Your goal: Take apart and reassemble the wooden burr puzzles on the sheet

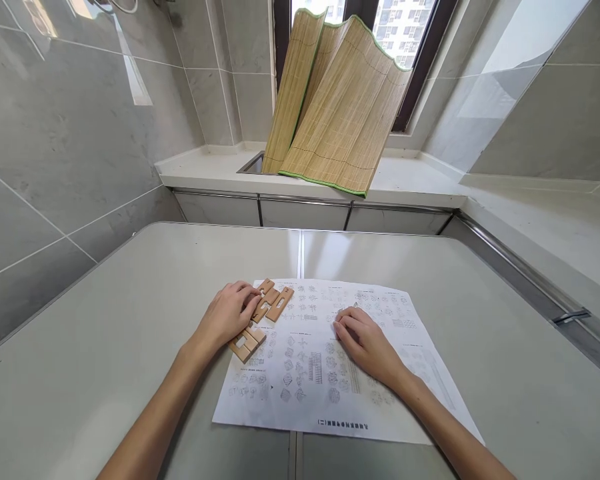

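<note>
Several flat wooden puzzle pieces with cut-out slots lie on the upper left of a printed paper sheet [300,407]. My left hand [230,310] is over them, its fingers bent and closed around the edge of a wooden puzzle piece [265,303]. One slotted piece [280,305] lies just to the right. Closer to me, beside my wrist, is another group of wooden pieces [247,343]. On the right half of the sheet rests my right hand [363,337], loosely curled, with nothing visible in its fingers. Small line drawings and text cover the paper, upside down to me.
The sheet lies on a pale table [105,347] with a seam down its middle. Behind is a white ledge [205,170] bearing a folded bamboo mat [345,107] against the window. Grey tiled walls [80,120] stand close on both sides.
</note>
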{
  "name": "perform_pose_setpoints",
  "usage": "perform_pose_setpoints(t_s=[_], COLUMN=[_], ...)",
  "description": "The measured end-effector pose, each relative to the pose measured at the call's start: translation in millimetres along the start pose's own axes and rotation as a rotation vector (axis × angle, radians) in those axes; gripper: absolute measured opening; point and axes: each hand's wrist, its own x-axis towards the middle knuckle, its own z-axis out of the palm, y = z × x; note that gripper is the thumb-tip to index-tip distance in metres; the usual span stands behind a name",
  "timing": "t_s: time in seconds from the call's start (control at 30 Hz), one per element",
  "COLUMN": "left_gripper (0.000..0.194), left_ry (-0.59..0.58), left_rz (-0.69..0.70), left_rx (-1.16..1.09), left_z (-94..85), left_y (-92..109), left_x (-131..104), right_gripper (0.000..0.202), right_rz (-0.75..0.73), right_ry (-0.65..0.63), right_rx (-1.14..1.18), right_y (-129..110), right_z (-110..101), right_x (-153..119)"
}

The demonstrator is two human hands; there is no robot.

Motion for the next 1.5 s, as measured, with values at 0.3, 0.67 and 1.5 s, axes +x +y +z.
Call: perform_pose_setpoints(t_s=[0.3, 0.67, 1.5], left_gripper=[0.033, 0.027, 0.024], left_ry=[0.009, 0.067, -0.018], left_rz=[-0.074, -0.159, 0.046], left_rx=[0.086, 0.136, 0.045], left_z=[-6.3, -0.6, 50.8], left_y=[13.9, 23.4, 110.3], left_x=[-1.4, 15.1, -6.6], right_gripper=[0.035, 0.034, 0.009], right_rz=[-0.007, -0.017, 0.015], right_ry=[0.006, 0.001, 0.07], right_rx=[0.005, -0.004, -0.018], right_y=[-2.0, 1.5, -4.5], right_z=[-0.9, -0.7, -3.9], right_x=[0.1, 0.7, 2.9])
